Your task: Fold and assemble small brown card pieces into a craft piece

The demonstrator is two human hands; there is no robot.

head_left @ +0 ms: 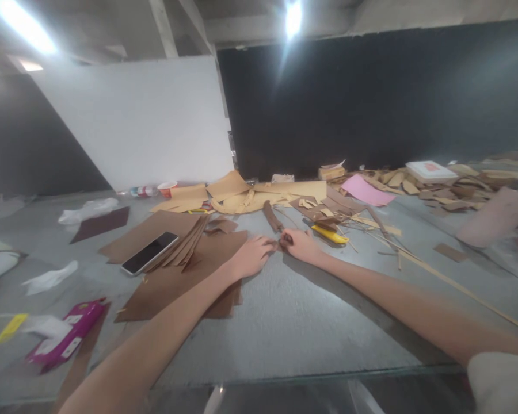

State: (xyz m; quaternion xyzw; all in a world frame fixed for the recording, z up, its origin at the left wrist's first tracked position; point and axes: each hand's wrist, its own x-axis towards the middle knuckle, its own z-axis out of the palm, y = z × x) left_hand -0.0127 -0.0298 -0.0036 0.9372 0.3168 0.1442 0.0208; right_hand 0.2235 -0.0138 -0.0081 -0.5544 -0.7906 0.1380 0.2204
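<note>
My left hand [254,256] rests low over the table, its fingers bent and pressed together toward my right hand. What its fingertips hold, if anything, is too small and blurred to name. My right hand [301,246] is closed, thumb and fingers pinching the near end of a curved brown leather-like strip [271,217]. The strip's far end lies on the table beyond both hands. Under my left wrist spreads a stack of brown sheets [164,299]. Just right of my right hand lies a yellow utility knife [330,234].
A phone [150,253] lies on more brown sheets [129,237]. Tan offcuts [228,192] and a red-and-white cup [167,188] stand farther back. A magenta tissue pack [69,336] is at front left. A pink sheet [368,190], scraps, a white box [430,171] and a long tan strip [461,287] are rightward.
</note>
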